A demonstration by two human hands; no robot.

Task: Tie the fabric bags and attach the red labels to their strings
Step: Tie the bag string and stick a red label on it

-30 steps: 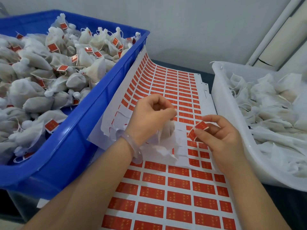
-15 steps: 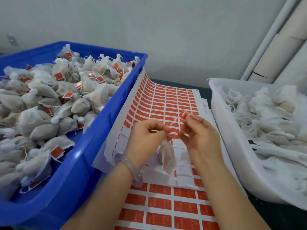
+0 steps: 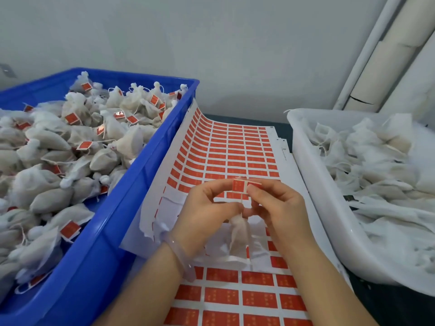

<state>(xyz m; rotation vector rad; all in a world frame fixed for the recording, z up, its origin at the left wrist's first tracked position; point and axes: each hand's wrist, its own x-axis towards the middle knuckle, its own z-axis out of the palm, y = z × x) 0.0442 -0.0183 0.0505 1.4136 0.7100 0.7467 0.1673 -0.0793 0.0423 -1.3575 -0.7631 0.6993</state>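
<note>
A small white fabric bag (image 3: 239, 236) hangs from its neck, pinched between the fingers of my left hand (image 3: 207, 212) over the label sheets. My right hand (image 3: 277, 208) meets the left one and pinches a red label (image 3: 240, 186) at its right edge. The label stands just above the bag's neck, its red face towards me. The thin string between bag and label is hard to make out. Below both hands lies a sheet of red labels (image 3: 226, 151), with peeled blank backing around the bag.
A blue crate (image 3: 131, 184) on the left holds several tied bags with red labels. A white tub (image 3: 313, 184) on the right holds several flat white bags without labels. More label sheets (image 3: 240, 297) lie near me. A wall and pale pipes stand behind.
My right hand has brought the red label from the right over to my left hand. The label now faces me flat above the bag. The view has tilted up.
</note>
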